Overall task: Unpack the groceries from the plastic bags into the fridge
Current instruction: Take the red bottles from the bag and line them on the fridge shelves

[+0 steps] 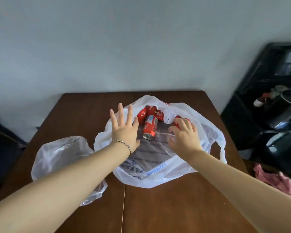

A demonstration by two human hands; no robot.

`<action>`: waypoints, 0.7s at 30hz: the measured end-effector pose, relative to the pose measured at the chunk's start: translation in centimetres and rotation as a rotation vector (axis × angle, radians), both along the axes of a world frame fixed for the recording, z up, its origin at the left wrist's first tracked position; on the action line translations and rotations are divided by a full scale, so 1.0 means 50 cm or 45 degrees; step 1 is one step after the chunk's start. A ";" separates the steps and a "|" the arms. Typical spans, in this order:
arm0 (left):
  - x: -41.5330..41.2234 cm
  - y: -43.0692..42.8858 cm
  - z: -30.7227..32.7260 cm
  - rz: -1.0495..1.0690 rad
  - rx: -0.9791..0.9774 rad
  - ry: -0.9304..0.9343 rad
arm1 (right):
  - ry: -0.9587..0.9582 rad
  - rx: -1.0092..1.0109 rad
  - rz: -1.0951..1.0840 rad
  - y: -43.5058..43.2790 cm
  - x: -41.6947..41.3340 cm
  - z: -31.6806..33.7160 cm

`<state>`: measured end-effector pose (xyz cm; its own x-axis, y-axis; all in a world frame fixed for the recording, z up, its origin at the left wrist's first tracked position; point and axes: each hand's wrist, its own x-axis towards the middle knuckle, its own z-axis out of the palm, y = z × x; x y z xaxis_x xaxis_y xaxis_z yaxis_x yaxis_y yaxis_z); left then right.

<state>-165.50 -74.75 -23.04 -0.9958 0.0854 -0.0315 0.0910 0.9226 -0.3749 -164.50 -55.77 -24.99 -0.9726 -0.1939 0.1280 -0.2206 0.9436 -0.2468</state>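
Note:
A white plastic bag (160, 172) lies spread open on the brown table (175, 207). Inside it lie several red drink cans; one can (149, 126) lies on its side in the middle, its silver end facing me. Two more red cans (152, 112) sit behind it. My left hand (124, 126), fingers straight and spread, hovers over the bag's left edge beside the middle can. My right hand (185, 133) curls its fingers over another red can (179, 121) at the bag's right side.
A second, clear plastic bag (60, 155) lies crumpled at the table's left. A black appliance stand (267, 101) stands to the right of the table. A pink cloth (274, 179) lies low at the right. A pale wall rises behind the table.

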 end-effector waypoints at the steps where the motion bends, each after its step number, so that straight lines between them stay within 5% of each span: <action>1: -0.031 -0.024 -0.018 0.072 -0.019 -0.075 | 0.049 0.038 0.020 -0.025 -0.026 -0.008; 6: -0.148 -0.099 -0.088 0.336 0.059 -0.329 | 0.156 0.364 0.136 -0.091 -0.146 -0.043; 14: -0.237 -0.131 -0.194 0.230 0.141 -0.509 | -0.081 0.738 0.317 -0.157 -0.341 -0.114; 17: -0.254 -0.131 -0.210 0.178 0.198 -0.522 | -0.042 0.666 0.370 -0.166 -0.409 -0.127; 21: -0.279 -0.169 -0.169 -0.282 0.107 -0.406 | -0.025 0.334 0.239 -0.165 -0.484 -0.088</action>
<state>-179.45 -83.18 -31.49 -0.8945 0.3127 -0.3196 0.3910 0.8938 -0.2196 -188.68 -64.03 -29.39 -0.9186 -0.3940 0.0320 -0.3944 0.9189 -0.0066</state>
